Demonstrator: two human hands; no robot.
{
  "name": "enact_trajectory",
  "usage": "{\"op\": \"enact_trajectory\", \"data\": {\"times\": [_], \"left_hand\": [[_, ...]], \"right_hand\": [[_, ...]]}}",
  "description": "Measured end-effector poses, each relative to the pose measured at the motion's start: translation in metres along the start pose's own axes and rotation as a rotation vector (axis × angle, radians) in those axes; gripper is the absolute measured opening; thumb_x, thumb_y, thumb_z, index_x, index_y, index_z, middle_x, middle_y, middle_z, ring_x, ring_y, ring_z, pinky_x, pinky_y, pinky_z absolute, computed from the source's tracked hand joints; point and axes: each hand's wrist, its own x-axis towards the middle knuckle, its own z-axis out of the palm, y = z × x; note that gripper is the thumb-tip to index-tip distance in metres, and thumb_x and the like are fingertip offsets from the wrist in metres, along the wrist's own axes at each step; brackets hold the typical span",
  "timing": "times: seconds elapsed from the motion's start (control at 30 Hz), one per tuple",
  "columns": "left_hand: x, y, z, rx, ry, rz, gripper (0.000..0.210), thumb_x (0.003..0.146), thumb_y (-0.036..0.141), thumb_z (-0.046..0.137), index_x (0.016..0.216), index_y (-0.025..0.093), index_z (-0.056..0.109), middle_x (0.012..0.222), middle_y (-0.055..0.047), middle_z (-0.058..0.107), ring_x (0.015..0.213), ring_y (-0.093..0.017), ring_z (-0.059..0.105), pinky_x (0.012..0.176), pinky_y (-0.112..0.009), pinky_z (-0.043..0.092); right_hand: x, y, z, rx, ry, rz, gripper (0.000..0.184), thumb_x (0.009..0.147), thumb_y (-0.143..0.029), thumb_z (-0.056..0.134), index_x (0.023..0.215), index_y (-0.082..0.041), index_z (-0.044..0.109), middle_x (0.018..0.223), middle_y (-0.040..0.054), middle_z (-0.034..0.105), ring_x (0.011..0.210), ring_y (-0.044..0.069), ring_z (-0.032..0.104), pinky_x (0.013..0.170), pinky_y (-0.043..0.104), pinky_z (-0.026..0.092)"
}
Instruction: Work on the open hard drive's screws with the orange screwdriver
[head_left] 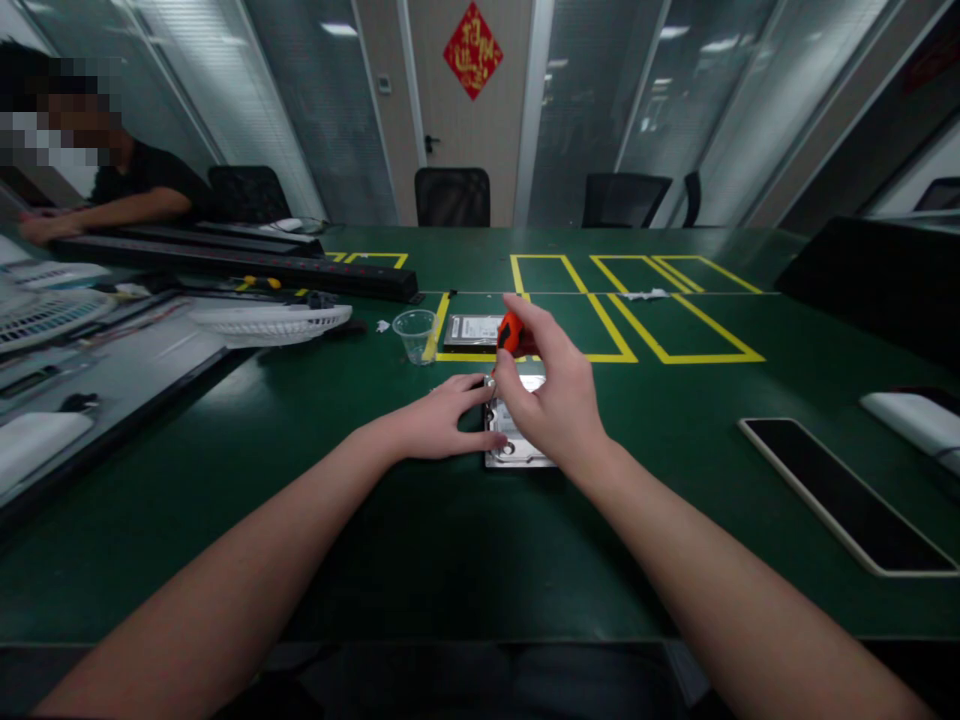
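A silver hard drive (521, 455) lies on the green table in front of me, partly covered by both hands. My left hand (442, 418) holds it at the left side, thumb on its near left part and fingers at the far left corner. In my right hand (559, 390) is a screwdriver (510, 332) with an orange and black handle, held upright over the drive's far left part. Its tip is mostly hidden by my fingers. Just beyond, another hard drive (471, 330) with a white label lies flat, with a clear plastic cup (416, 336) to its left.
Yellow tape rectangles (705, 358) mark the green table (420, 560). A phone (847, 495) and a white device (915, 425) lie at right. White fan parts (274, 322), long black bars (247, 262) and a grey panel (135, 370) fill the left, where another person (150, 195) sits.
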Motion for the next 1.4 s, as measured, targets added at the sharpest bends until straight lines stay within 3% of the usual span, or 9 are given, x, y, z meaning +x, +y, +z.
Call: {"op": "enact_trajectory", "data": {"times": [0.1,0.23,0.5,0.77,0.83,1.0,1.23,1.4], "left_hand": [[0.0015,0.0006,0.0,-0.003,0.005,0.013,0.099,0.11,0.09,0.086,0.19,0.035,0.067,0.206,-0.017,0.053,0.195,-0.053,0.045,0.161,-0.078,0.036],[0.0015,0.0001,0.0011,0.007,0.001,0.012,0.099,0.111,0.087,0.085,0.191,0.032,0.065,0.207,-0.019,0.051,0.195,-0.053,0.044,0.162,-0.079,0.035],[0.0003,-0.0012,0.0016,-0.003,0.014,0.017,0.098,0.112,0.089,0.086,0.191,0.034,0.065,0.208,-0.019,0.05,0.194,-0.054,0.046,0.16,-0.079,0.039],[0.0011,0.0018,0.0012,0.009,0.005,0.013,0.094,0.112,0.085,0.086,0.189,0.034,0.067,0.207,-0.018,0.052,0.194,-0.054,0.045,0.161,-0.079,0.036],[0.0008,0.0018,0.0012,0.009,0.001,0.002,0.096,0.112,0.086,0.086,0.19,0.033,0.066,0.207,-0.018,0.051,0.195,-0.054,0.044,0.161,-0.079,0.036],[0.0009,0.0018,0.0013,-0.011,0.013,0.007,0.103,0.11,0.088,0.088,0.194,0.034,0.062,0.209,-0.019,0.048,0.195,-0.054,0.044,0.162,-0.078,0.036],[0.0005,0.0002,0.0015,0.006,0.004,-0.001,0.099,0.111,0.087,0.087,0.19,0.032,0.066,0.207,-0.02,0.051,0.195,-0.055,0.044,0.162,-0.079,0.035],[0.0004,-0.0028,0.0031,-0.007,0.016,0.012,0.099,0.112,0.088,0.086,0.192,0.034,0.064,0.207,-0.018,0.05,0.194,-0.054,0.046,0.161,-0.08,0.036]], "right_hand": [[-0.0002,-0.0005,0.0003,0.001,-0.004,-0.005,0.059,0.122,-0.027,0.065,0.181,-0.033,0.067,0.157,0.0142,0.085,0.129,0.034,0.083,0.119,0.06,0.077],[0.0006,0.0026,-0.0004,-0.029,0.019,-0.031,0.053,0.12,-0.036,0.078,0.173,-0.034,0.073,0.142,0.0119,0.085,0.118,0.033,0.08,0.108,0.056,0.08],[-0.0039,0.0037,0.0059,0.033,-0.019,0.01,0.065,0.123,-0.023,0.058,0.187,-0.033,0.055,0.16,0.016,0.083,0.129,0.034,0.087,0.121,0.062,0.078],[-0.0011,0.0058,-0.0003,-0.056,0.037,-0.066,0.052,0.118,-0.03,0.08,0.169,-0.034,0.072,0.138,0.0107,0.081,0.114,0.031,0.08,0.103,0.053,0.079],[-0.0008,0.0049,0.0,-0.047,0.032,-0.068,0.052,0.12,-0.027,0.075,0.171,-0.033,0.072,0.139,0.0108,0.082,0.115,0.03,0.08,0.103,0.052,0.079],[-0.0015,0.0009,0.0027,-0.006,-0.03,-0.044,0.064,0.12,-0.018,0.061,0.182,-0.034,0.063,0.157,0.0148,0.083,0.133,0.035,0.083,0.122,0.061,0.075],[0.0003,0.0015,-0.0007,-0.03,0.025,-0.097,0.048,0.122,-0.026,0.074,0.17,-0.03,0.072,0.138,0.0119,0.082,0.12,0.031,0.082,0.106,0.051,0.079],[-0.0006,0.0016,0.003,0.01,0.013,-0.107,0.056,0.124,-0.017,0.057,0.178,-0.03,0.063,0.154,0.014,0.084,0.129,0.031,0.085,0.115,0.054,0.077]]}}
